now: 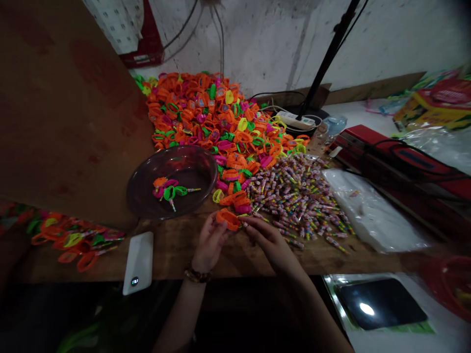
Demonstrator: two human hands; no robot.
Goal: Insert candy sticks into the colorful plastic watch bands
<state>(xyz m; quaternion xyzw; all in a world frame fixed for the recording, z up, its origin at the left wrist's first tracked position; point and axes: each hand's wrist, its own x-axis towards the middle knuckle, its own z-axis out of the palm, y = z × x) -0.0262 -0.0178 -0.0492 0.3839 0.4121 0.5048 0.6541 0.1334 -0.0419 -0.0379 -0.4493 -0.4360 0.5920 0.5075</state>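
At your far left, a pile of multicoloured plastic rings (59, 230) lies on the wooden table (172, 264); slim tubes show among them, and you appear to have finished some of these. The round, translucent purple plastic bowl (195, 169) holds a few orange, pink and green rings, at least two with a tube attached, judged complete. Your left hand (209, 242) pinches an orange plastic watch-shaped ring (228, 219) over the table's front edge. Your right hand (267, 240) has its fingertips drawn in at that ring's right end; what they grip cannot be told. Behind, the large heap of bright plastic rings (206, 113) and, rightward, the heap of patterned candy-like tubes (298, 196) suggest most work is outstanding. The red round container (449, 284) at far right has yellowish contents, unidentifiable.
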